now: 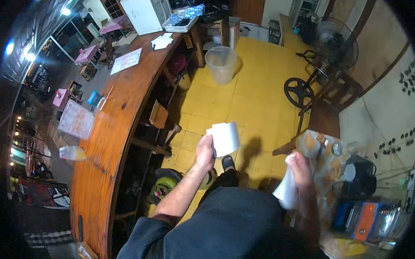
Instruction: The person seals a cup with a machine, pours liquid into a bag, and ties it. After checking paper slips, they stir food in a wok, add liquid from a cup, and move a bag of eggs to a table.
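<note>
My left hand [205, 153] is closed on some white paper [226, 138] out in front of my body. Its right side curls over and smaller pieces stick up at its upper left corner. On the other side, my right hand [301, 171] grips a white bundle [285, 190], pinched narrow at the top and flaring out below the fingers; I cannot tell whether it is paper or cloth. Both hands are held above the yellow tiled floor [258, 104], well apart from each other.
A long wooden counter [103, 171] runs along the left, bearing laminated sheets [77, 119], white papers [162, 41] and a basket [180, 24]. A translucent bin [220, 66] stands ahead on the floor. To the right are a standing fan [334, 42] and a cluttered patterned table [310, 141].
</note>
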Demonstrator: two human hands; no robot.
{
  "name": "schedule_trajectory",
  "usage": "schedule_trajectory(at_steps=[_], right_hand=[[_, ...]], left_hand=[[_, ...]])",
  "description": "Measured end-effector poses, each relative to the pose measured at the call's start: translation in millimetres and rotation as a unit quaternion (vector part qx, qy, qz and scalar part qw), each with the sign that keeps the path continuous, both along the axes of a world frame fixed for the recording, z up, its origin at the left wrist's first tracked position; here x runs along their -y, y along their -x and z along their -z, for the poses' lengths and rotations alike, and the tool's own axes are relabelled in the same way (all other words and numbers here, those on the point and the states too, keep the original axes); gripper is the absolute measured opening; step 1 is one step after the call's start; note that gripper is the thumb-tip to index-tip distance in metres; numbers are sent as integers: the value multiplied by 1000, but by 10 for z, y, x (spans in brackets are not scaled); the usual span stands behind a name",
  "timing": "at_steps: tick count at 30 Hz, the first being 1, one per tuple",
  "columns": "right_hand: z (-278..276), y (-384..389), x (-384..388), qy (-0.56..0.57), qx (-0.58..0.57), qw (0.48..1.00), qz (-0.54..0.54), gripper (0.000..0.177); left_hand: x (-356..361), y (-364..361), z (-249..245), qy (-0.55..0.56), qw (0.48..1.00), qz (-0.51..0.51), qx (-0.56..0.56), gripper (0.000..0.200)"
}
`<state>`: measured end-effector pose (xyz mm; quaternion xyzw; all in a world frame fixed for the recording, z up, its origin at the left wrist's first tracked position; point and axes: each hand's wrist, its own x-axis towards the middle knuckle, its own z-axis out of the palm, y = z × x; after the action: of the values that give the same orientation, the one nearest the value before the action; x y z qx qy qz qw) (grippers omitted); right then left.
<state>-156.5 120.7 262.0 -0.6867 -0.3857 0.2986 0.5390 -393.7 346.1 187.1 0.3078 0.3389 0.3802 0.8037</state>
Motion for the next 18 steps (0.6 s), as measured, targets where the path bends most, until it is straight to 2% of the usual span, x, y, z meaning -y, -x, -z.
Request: schedule_trajectory(at_steps=[1,2,3,4,5,6,8,9,10,12,13,16,18], right_hand=[[219,-346,-93,61,28,996,-54,23],[-25,-290,-324,94,31,995,-23,32],[-125,-390,-494,127,128,980,-78,35],[-188,-520,-705,155,229,952,-133,38],[-31,-602,-892,144,177,964,-139,41],[-128,-602,-1145,95,236,954,-160,33],[-408,-435,-1651,65,204,972,-101,29],[-537,-479,-1894,182,201,951,-148,36],[-407,-517,-2096,173,201,951,-157,36],[-141,-554,-2538,16,103,970,-219,25],[-226,-658,-2713,99,44,951,-290,25],[28,-893,-3352,128,70,934,-326,21],[142,-1023,-3832,100,64,933,-341,21]], left_hand=[[-266,-107,-6,-30,999,15,-19,30],[-465,-173,-3,-58,997,32,-41,28],[-617,-245,-85,-58,997,33,-42,28],[-773,-328,-178,-101,988,82,-84,29],[-922,-418,-291,-142,973,129,-127,30],[-1067,-531,-404,-143,973,125,-128,30],[-1262,-699,-610,-347,885,227,-212,27],[-1346,-764,-688,-360,867,267,-218,25],[-1475,-872,-782,-378,847,301,-220,24],[-1665,-1005,-917,-368,861,284,-205,22],[-1792,-1051,-959,-359,865,285,-205,23],[-2269,-1086,-828,-301,889,290,-189,29],[-2523,-1104,-778,-294,919,242,-100,38]])
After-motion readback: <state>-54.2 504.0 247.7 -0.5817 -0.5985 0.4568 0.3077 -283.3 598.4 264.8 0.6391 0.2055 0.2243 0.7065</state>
